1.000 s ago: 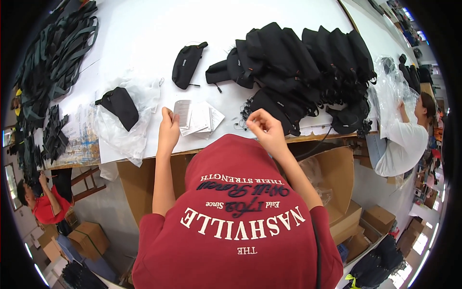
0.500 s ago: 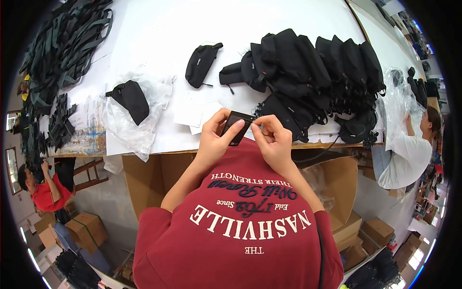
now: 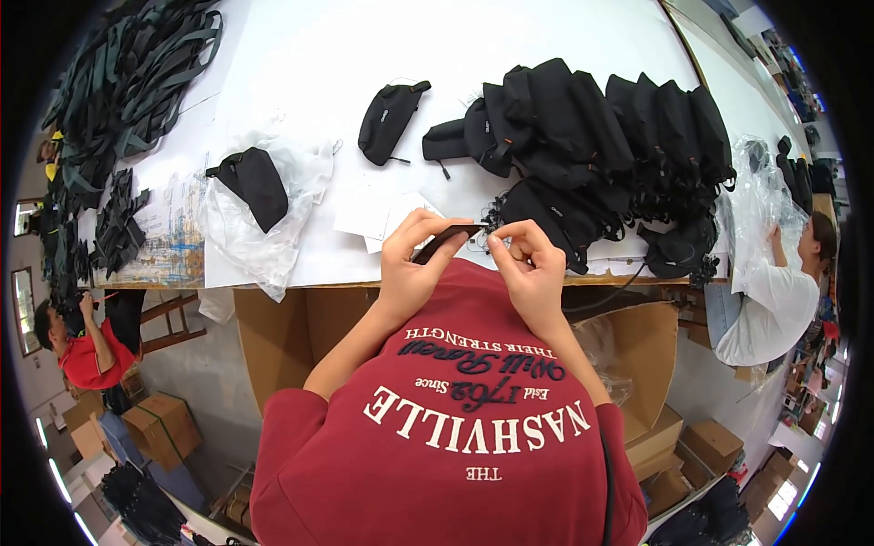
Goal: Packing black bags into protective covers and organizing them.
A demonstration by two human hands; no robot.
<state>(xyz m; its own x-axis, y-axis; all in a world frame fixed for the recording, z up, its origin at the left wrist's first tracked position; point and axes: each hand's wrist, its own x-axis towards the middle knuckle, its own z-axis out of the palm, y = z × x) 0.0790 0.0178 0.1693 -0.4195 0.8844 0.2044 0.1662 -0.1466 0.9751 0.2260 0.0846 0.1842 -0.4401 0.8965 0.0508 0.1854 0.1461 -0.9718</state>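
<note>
Both hands, left hand (image 3: pixel 410 268) and right hand (image 3: pixel 528 268), pinch a small black tag (image 3: pixel 446 240) above the white table (image 3: pixel 273 55)

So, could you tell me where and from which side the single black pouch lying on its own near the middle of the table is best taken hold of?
Probably by its long sides at mid-body. The black pouch lies flat and slanted, apart from the pile of black bags, with bare white table all round it. Come from above, fingers across the narrow width; its strap end at the upper right looks too floppy to carry it level.

Both forearms reach up from below; left hand (image 3: pixel 411 264) and right hand (image 3: pixel 528 266) are raised close together, fingers curled and pinching
</note>
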